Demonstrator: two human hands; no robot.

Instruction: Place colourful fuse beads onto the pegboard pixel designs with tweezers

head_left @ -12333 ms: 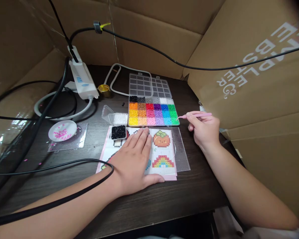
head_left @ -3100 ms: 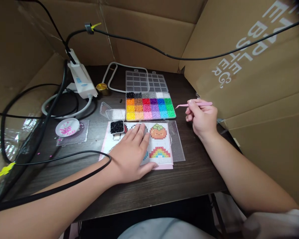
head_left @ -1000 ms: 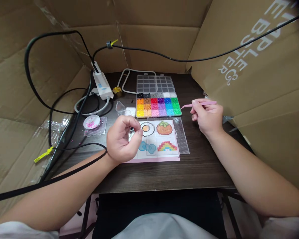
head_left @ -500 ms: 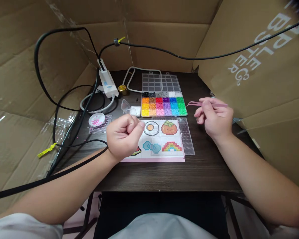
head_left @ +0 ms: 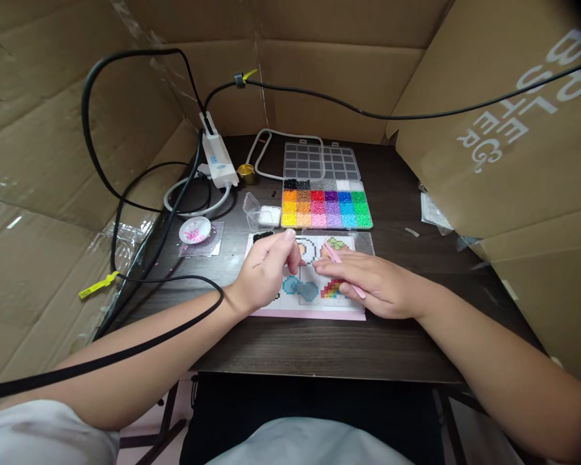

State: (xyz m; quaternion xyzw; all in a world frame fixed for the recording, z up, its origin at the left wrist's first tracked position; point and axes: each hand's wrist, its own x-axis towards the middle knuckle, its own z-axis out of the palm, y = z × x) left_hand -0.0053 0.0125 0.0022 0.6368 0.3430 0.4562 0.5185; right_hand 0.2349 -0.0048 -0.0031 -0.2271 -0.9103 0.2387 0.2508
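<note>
My left hand hovers over the left part of a pattern sheet, its fingers curled and the thumb on top. Whether the curled fingers hold anything is hidden. My right hand is palm down over the sheet's right side, fingers fairly straight. Pink tweezers are caught between those fingers, tips pointing up and left. A clear pegboard lies on the sheet, partly covered by my right hand. Behind it stands an open bead box with many colours in its compartments.
A white dish with pink beads rests on another pegboard at left. A small clear case with white contents stands beside the bead box. A power strip and black cable are left; cardboard walls surround the table.
My right hand has swung left and down onto the sheet with the tweezers. My left hand has turned a little, its fist loosening. The view has shifted slightly.
</note>
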